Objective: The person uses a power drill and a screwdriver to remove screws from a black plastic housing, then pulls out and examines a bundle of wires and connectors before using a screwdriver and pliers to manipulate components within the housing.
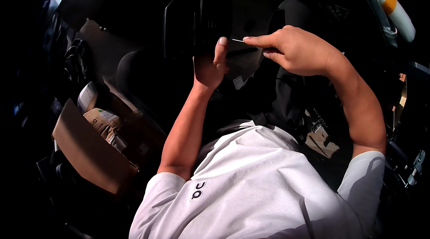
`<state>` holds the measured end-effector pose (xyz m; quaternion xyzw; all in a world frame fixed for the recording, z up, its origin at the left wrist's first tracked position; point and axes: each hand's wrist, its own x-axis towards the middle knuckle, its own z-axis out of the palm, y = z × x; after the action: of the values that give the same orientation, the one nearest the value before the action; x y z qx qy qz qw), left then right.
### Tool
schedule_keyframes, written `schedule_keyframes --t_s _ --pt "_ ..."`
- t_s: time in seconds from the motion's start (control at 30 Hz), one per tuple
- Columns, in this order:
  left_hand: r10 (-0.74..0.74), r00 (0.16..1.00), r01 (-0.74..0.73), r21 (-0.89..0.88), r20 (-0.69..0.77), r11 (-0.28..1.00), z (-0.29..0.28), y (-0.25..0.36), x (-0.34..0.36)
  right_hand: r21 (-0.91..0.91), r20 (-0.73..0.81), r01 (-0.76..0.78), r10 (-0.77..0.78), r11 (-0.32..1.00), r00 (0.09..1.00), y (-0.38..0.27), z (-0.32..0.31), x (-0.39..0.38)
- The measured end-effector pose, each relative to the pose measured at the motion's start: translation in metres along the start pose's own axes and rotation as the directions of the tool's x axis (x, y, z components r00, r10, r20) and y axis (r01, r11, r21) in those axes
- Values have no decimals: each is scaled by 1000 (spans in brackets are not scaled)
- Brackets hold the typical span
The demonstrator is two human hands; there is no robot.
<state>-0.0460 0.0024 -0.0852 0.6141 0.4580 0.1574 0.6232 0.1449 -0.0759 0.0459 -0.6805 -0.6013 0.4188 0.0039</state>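
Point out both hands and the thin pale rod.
Left hand (209, 69): head view, middle of hand.
Right hand (299, 50): head view, back of hand.
Thin pale rod (237, 40): head view, middle of visible length.

There are two hands (210, 69) (308, 51), one thin rod (237, 40) and one white T-shirt (251, 180).

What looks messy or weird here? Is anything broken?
The open cardboard box on the left looks messy: crumpled packages are jumbled inside. It also looks slanted, but the fisheye view may cause that. Nothing plainly looks broken or spilled. By the right hand and its thin rod, nothing stands out, though deep shadow hides much.
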Motion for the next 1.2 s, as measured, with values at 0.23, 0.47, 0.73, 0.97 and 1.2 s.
schedule_keyframes --t_s 0.23,0.47,0.73,0.97,1.2 --pt "204 979 -203 143 4 969 -1 -15 6 95 45 114 -118 989 992 11 -7 10" --pt "211 977 -209 108 -9 972 7 -20 -1 270 92 106 -135 957 987 38 -7 11" --pt "226 971 -234 119 78 965 9 -19 -6 80 217 59 -75 995 973 22 -31 10" --pt "164 986 -166 101 25 981 3 -20 -4 100 -159 41 -25 994 987 22 36 -16" --pt "218 976 -217 44 -15 975 9 -22 1 139 -726 -14 111 990 679 -14 157 -5"
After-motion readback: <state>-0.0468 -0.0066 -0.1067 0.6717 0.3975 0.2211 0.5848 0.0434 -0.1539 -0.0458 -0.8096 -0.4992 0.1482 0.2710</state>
